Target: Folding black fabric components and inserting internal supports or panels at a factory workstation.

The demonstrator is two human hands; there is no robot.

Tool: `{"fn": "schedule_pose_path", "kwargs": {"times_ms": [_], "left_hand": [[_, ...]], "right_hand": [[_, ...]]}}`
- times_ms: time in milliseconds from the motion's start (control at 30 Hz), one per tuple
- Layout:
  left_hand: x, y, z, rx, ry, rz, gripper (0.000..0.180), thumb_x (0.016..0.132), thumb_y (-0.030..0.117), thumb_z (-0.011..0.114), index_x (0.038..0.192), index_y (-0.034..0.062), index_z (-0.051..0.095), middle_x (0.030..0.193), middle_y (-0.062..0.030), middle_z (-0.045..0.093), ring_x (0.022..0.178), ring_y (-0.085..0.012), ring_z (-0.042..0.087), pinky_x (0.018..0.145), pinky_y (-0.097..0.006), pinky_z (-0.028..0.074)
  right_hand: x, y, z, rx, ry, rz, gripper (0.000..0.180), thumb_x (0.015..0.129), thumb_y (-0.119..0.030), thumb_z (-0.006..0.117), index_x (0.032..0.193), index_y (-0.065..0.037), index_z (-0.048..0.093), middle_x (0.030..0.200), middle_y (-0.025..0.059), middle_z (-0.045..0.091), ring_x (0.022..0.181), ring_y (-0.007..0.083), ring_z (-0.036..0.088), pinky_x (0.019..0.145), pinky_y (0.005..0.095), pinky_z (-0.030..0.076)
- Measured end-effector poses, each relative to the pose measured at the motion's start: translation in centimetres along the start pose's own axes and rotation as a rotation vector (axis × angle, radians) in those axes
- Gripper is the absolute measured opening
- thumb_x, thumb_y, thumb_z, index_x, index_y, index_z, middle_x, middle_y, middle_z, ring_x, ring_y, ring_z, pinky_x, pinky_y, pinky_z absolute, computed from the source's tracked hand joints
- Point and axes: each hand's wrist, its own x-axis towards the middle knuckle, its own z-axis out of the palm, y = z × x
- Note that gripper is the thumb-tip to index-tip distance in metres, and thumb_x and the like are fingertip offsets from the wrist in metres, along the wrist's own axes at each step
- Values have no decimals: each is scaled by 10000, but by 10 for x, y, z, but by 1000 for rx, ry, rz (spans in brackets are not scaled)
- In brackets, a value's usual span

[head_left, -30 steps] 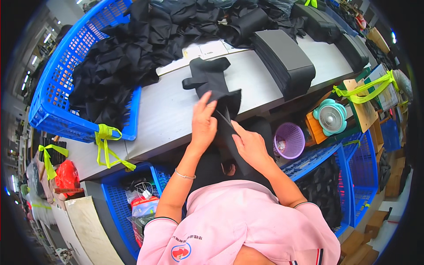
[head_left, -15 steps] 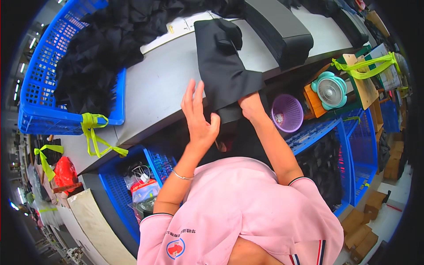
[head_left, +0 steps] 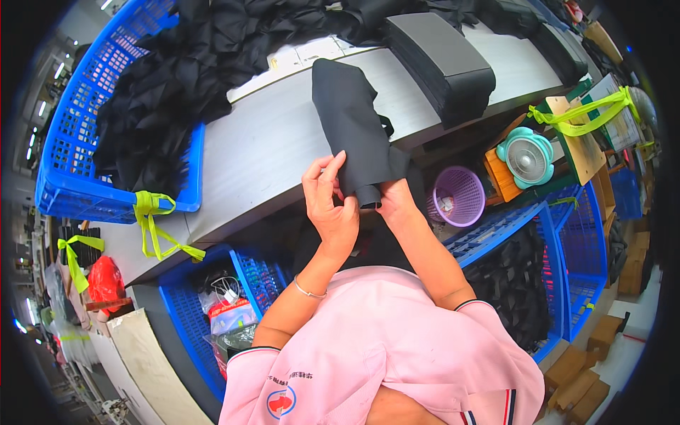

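Black fabric piece: lies lengthwise on the grey table, its near end hanging just over the table's front edge. That near end is folded or rolled into a narrow cuff, and both of your hands meet on it.

Your left hand: fingers upright and close together, thumb and fingertips pinching the left side of the cuff. Thin bracelet on that wrist.

Your right hand: curled around the cuff's right side, gripping it from below; the fingertips are hidden behind the fabric, so you cannot tell how they lie. The 2 hands are just beside each other, nearly touching.

On the table beyond the piece: 1 stack of flat black pieces to the right, well apart from your hands. Loose black fabric spills from a blue basket at the left onto the table top. A yellow-green strap is tied to the basket's near corner.

Below the table edge: a purple basket just right of your right forearm, a small teal fan beyond it, blue crates with more black pieces at the right, another blue crate with bagged items at the left.

You wear a pink shirt.
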Motion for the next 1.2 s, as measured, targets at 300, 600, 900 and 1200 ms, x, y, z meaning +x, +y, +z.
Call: {"fn": "schedule_pose_path", "kwargs": {"times_ms": [300, 600, 900, 1200], "left_hand": [[-6, 6, 3, -42, -52, 5, 644, 699, -200, 617, 1266, 102, 673, 1204, -23, 543, 763, -60, 477, 638, -194, 423], [-21, 6, 3, -52, -66, -22, 740, 657, -213, 619, 1325, 104, 634, 1225, -53, 537, 769, -86, 518, 625, -220, 469], [-28, 0, -8, -25, -94, -10, 803, 654, -216, 584, 1389, 107, 587, 1269, -79, 517, 782, -116, 536, 636, -239, 487], [-19, -5, -35, -13, -77, 2, 580, 807, -41, 643, 1379, 36, 585, 1263, -135, 597, 900, -188, 610, 726, -291, 529]], "right_hand": [[0, 8, -13, 218, -57, 38, 383, 939, -233, 668, 1241, -16, 577, 1146, 120, 648, 973, 211, 676, 823, 362, 604], [-6, 4, 8, 237, 117, 153, 316, 960, -308, 611, 1122, -37, 609, 995, 109, 657, 786, 238, 671, 591, 389, 592], [-4, 10, 11, 159, 61, 216, 259, 985, -310, 573, 1065, -67, 616, 911, 81, 643, 697, 227, 640, 516, 360, 542], [3, 35, 19, 53, 344, -81, 286, 1013, -255, 558, 1242, -85, 579, 1210, 80, 622, 1077, 219, 613, 885, 383, 540]]}}
